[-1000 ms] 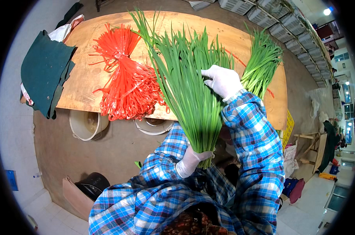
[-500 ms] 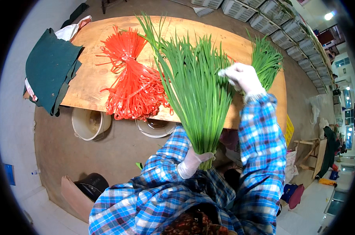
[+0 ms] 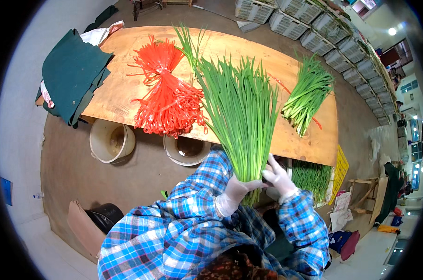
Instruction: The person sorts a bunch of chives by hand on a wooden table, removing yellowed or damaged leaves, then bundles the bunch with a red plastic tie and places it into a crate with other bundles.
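My left hand (image 3: 231, 195), in a thin white glove, is wrapped round the stem end of a big bunch of garlic chives (image 3: 243, 121). The leaves fan out away from me over the table. At the right side of the stems is my right hand (image 3: 278, 178), also gloved, its fingers apart and stretched toward the bunch beside the left thumb. Whether its fingertips touch the stems I cannot tell. A heap of red plastic ties (image 3: 172, 105), gathered at its middle, lies left of the leaves. To their right rests a smaller chive bunch (image 3: 307, 91) on the table.
The wooden table (image 3: 123, 93) has dark green cloth (image 3: 71, 74) over its left end. Two pale buckets, one a white bucket (image 3: 111, 142), stand under its near edge. More chives (image 3: 312, 179) lie in a container below the right side, by a yellow crate (image 3: 340, 172). Stacked crates (image 3: 295, 28) line the back.
My right hand has come down from the leaves' upper right side to the stem end. The smaller bunch and the greens below the table now show more fully. The left hand keeps its grip.
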`<state>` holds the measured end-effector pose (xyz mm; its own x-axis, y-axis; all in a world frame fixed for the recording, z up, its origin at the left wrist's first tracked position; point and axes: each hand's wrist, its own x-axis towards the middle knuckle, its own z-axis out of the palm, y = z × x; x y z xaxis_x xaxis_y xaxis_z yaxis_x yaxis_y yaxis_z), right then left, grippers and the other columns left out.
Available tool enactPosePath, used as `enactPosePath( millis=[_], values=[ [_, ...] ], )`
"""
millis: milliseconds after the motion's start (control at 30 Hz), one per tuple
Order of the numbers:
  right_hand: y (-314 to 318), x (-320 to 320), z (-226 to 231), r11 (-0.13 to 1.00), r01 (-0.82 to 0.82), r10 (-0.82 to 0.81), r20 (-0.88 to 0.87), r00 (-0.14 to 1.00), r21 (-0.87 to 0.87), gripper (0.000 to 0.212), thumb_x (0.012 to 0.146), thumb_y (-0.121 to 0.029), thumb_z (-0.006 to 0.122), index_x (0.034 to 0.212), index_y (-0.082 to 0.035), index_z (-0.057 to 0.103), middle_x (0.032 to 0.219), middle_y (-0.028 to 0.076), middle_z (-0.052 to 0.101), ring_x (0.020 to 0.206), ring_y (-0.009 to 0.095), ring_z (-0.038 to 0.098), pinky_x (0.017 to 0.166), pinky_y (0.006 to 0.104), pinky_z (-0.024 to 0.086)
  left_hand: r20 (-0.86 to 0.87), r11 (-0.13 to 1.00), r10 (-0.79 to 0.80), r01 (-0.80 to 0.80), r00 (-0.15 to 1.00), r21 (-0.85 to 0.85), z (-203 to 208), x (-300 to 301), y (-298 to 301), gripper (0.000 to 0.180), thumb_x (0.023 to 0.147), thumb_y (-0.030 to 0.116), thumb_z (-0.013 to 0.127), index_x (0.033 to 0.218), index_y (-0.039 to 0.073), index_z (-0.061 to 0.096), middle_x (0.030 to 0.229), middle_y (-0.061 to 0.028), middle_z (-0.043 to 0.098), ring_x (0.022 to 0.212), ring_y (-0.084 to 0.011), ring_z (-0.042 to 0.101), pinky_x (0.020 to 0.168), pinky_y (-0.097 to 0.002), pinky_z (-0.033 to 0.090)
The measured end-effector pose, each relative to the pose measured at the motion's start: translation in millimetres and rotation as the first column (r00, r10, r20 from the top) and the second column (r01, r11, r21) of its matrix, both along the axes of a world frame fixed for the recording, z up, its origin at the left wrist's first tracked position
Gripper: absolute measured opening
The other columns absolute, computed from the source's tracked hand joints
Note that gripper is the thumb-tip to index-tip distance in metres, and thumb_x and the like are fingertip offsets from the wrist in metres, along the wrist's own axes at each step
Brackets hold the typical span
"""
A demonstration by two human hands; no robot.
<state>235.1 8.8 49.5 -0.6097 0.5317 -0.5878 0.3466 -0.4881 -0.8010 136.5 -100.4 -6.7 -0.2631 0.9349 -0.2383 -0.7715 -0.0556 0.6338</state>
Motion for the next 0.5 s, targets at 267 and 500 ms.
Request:
enactPosePath(
  millis=[267,500],
  values=[
    [-25.2,-20.6,-35.5,0.955,0.295,-0.287,-0.164,0.944,0.027,0.042,0.079,0.000,0.059,0.118,0.001,0.043,0.109,0.011,0.056,0.096,0.019,0.056,0.084,0.0316,0.046,0.020,0.938,-0.322,0.322,0.947,-0.128,-3.6,-22.3,-13.4,0.049,0.079,0.014,0.064,0.121,0.003,0.043,0.110,-0.0071,0.053,0.099,-0.0179,0.053,0.084,-0.0310,0.045],
    [-26.0,-26.2,-49.8,0.950,0.310,-0.285,-0.283,0.916,0.043,0.058,0.074,0.003,0.065,0.125,-0.002,0.038,0.113,0.009,0.054,0.102,0.018,0.053,0.089,0.0301,0.042,0.058,0.990,-0.024,0.032,0.998,-0.140,-27.1,-53.2,6.7,0.038,0.086,0.016,0.056,0.119,0.000,0.046,0.107,-0.0096,0.057,0.094,-0.0210,0.058,0.082,-0.0336,0.050]
  ],
)
